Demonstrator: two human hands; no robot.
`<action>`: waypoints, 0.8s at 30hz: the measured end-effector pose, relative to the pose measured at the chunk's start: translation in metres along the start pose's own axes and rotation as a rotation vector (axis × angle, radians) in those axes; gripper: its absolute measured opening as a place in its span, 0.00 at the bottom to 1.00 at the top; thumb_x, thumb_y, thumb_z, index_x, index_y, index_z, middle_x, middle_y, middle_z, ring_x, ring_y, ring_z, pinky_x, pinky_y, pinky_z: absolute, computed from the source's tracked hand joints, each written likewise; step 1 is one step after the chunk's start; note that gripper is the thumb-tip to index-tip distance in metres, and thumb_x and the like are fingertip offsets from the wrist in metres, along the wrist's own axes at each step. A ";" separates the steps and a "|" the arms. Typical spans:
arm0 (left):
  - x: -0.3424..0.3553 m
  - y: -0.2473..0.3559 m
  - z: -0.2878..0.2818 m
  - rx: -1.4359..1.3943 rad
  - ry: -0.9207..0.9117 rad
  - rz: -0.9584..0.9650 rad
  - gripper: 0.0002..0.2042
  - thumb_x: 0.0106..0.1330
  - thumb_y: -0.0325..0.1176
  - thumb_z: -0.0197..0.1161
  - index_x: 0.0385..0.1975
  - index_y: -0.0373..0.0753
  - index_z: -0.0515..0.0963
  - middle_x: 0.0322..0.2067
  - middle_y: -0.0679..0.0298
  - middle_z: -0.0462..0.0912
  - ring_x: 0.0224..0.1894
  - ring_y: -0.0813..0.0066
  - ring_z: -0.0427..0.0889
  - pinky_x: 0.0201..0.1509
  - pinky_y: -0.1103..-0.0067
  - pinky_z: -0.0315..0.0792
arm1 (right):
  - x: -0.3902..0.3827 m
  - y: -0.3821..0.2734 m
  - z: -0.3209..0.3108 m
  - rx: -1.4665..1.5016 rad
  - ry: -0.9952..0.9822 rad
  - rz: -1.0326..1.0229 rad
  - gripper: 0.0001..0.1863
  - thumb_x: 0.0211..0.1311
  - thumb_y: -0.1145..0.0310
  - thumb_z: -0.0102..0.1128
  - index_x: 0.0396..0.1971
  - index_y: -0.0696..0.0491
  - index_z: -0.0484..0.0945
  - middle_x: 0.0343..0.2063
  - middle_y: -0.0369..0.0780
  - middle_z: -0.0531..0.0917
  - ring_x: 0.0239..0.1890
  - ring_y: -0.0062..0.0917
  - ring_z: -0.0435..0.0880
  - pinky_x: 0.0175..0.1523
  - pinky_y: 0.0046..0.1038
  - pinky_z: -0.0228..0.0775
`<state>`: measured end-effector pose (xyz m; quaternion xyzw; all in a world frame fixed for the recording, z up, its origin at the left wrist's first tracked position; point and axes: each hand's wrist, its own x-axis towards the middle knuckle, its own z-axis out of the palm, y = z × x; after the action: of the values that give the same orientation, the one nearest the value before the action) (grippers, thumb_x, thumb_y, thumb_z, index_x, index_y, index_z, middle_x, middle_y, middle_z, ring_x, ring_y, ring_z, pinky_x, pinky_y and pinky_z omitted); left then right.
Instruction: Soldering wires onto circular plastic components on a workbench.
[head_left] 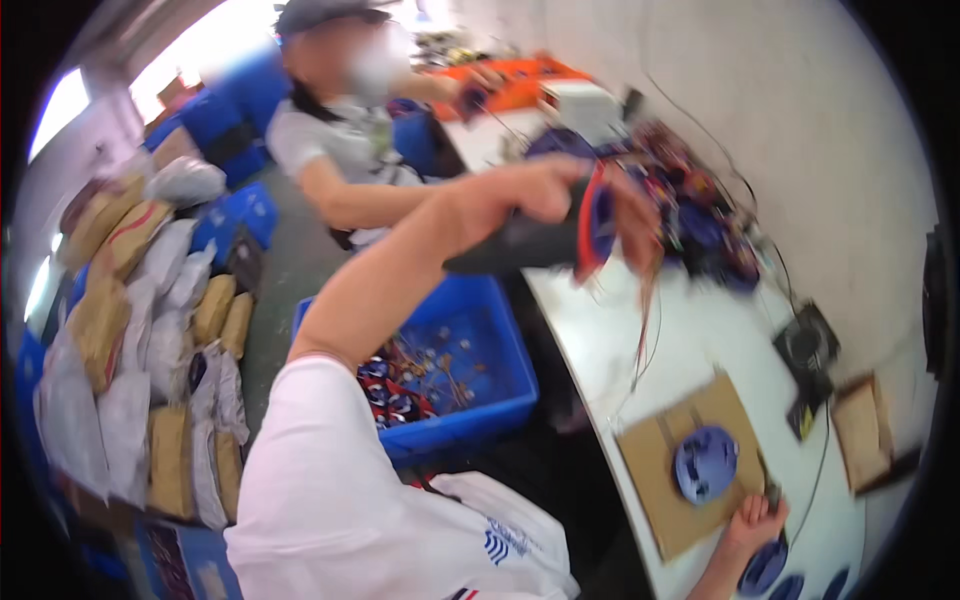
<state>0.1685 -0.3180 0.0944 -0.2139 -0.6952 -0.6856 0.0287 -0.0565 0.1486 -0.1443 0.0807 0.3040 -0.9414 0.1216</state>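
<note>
My left hand (pixel 545 193) is raised over the upper part of the white table, closed on a blurred dark assembly with a red-and-blue piece (pixel 598 225) and dangling wires. My right hand (pixel 755 520), at the lower right, is closed on a small greyish object (pixel 772 494) too small to name, beside a cardboard sheet (pixel 655 487). On the sheet lies a round lavender plastic part (pixel 705 462); more such parts (pixel 763 570) lie below my right hand.
A masked co-worker (pixel 340 150) stands across at upper left. Tangled parts (pixel 710 230) pile against the wall, near orange bins (pixel 530 68). A blue bin (pixel 480 420) with loose parts is beside the table (pixel 570 310). Bags (pixel 130 320) are stacked left; a black device (pixel 805 340) sits right.
</note>
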 end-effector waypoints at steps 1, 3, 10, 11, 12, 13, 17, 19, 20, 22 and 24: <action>0.031 0.001 0.007 -0.042 -0.048 0.017 0.39 0.45 0.48 0.62 0.56 0.28 0.63 0.48 0.46 0.72 0.42 0.59 0.76 0.33 0.74 0.75 | -0.003 0.000 -0.001 0.006 -0.049 0.027 0.09 0.62 0.66 0.45 0.25 0.54 0.69 0.05 0.26 0.56 0.04 0.11 0.50 0.09 0.16 0.40; 0.075 -0.002 0.005 -0.018 -0.111 0.052 0.37 0.44 0.45 0.61 0.55 0.29 0.64 0.47 0.49 0.73 0.41 0.60 0.76 0.36 0.74 0.74 | -0.011 0.012 0.025 0.022 -0.013 0.017 0.11 0.60 0.66 0.46 0.19 0.52 0.67 0.04 0.27 0.55 0.05 0.12 0.49 0.10 0.17 0.40; 0.129 -0.094 0.004 0.471 -0.156 -0.304 0.31 0.41 0.35 0.59 0.53 0.38 0.67 0.39 0.55 0.76 0.34 0.66 0.75 0.39 0.78 0.71 | -0.017 0.012 0.028 0.067 0.007 -0.014 0.09 0.57 0.66 0.48 0.28 0.55 0.74 0.07 0.27 0.58 0.06 0.12 0.51 0.12 0.16 0.41; 0.126 -0.111 0.003 0.816 -0.205 -0.481 0.30 0.42 0.33 0.59 0.52 0.40 0.67 0.37 0.57 0.77 0.33 0.66 0.74 0.40 0.78 0.71 | -0.018 0.011 0.026 0.076 0.003 -0.016 0.09 0.57 0.66 0.48 0.29 0.55 0.73 0.07 0.28 0.59 0.06 0.12 0.52 0.12 0.16 0.41; 0.119 -0.125 0.002 0.982 -0.160 -0.555 0.29 0.43 0.33 0.60 0.51 0.40 0.68 0.38 0.59 0.77 0.34 0.66 0.74 0.41 0.77 0.70 | -0.015 0.010 0.025 0.073 -0.023 -0.018 0.09 0.57 0.66 0.47 0.29 0.55 0.74 0.07 0.28 0.59 0.07 0.12 0.52 0.12 0.16 0.41; 0.110 -0.142 0.001 1.142 -0.119 -0.629 0.28 0.43 0.33 0.62 0.50 0.40 0.68 0.38 0.60 0.77 0.35 0.66 0.74 0.42 0.76 0.70 | -0.016 0.010 0.020 0.067 -0.039 -0.017 0.09 0.57 0.66 0.47 0.29 0.56 0.74 0.07 0.28 0.59 0.07 0.12 0.52 0.12 0.16 0.40; 0.084 -0.186 -0.018 1.633 -0.049 -0.502 0.25 0.43 0.34 0.65 0.46 0.41 0.71 0.38 0.61 0.77 0.40 0.63 0.75 0.46 0.73 0.68 | -0.013 0.010 0.029 0.045 -0.031 -0.010 0.10 0.57 0.66 0.47 0.30 0.57 0.74 0.07 0.29 0.60 0.07 0.13 0.52 0.13 0.16 0.41; 0.084 -0.190 -0.004 1.641 0.067 -0.106 0.24 0.43 0.33 0.66 0.44 0.42 0.72 0.38 0.61 0.77 0.41 0.64 0.74 0.46 0.73 0.68 | -0.013 0.008 0.029 0.058 -0.038 -0.022 0.10 0.58 0.67 0.47 0.31 0.58 0.74 0.07 0.29 0.60 0.07 0.13 0.52 0.13 0.16 0.41; 0.082 -0.191 0.007 1.622 0.127 0.088 0.23 0.42 0.32 0.67 0.43 0.42 0.73 0.38 0.62 0.77 0.42 0.64 0.73 0.46 0.73 0.68 | -0.016 0.007 0.029 0.062 -0.038 -0.028 0.11 0.58 0.67 0.46 0.31 0.58 0.74 0.07 0.29 0.60 0.07 0.13 0.52 0.13 0.16 0.41; 0.075 -0.196 0.039 1.354 0.159 0.283 0.19 0.43 0.30 0.67 0.39 0.42 0.74 0.38 0.64 0.76 0.42 0.64 0.73 0.46 0.74 0.68 | -0.019 0.005 0.029 0.058 -0.013 -0.035 0.11 0.58 0.67 0.46 0.32 0.58 0.74 0.07 0.29 0.60 0.07 0.13 0.53 0.13 0.16 0.42; 0.065 -0.205 0.087 1.093 0.020 0.321 0.12 0.47 0.29 0.66 0.32 0.42 0.77 0.36 0.66 0.75 0.41 0.67 0.72 0.44 0.76 0.67 | -0.022 0.006 0.036 0.047 -0.032 -0.035 0.11 0.57 0.67 0.46 0.31 0.59 0.74 0.07 0.30 0.61 0.07 0.13 0.52 0.13 0.17 0.41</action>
<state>0.0627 -0.2111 -0.0821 -0.2646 -0.9074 -0.2154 0.2456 -0.0365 0.1266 -0.1136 0.0634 0.2811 -0.9515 0.1081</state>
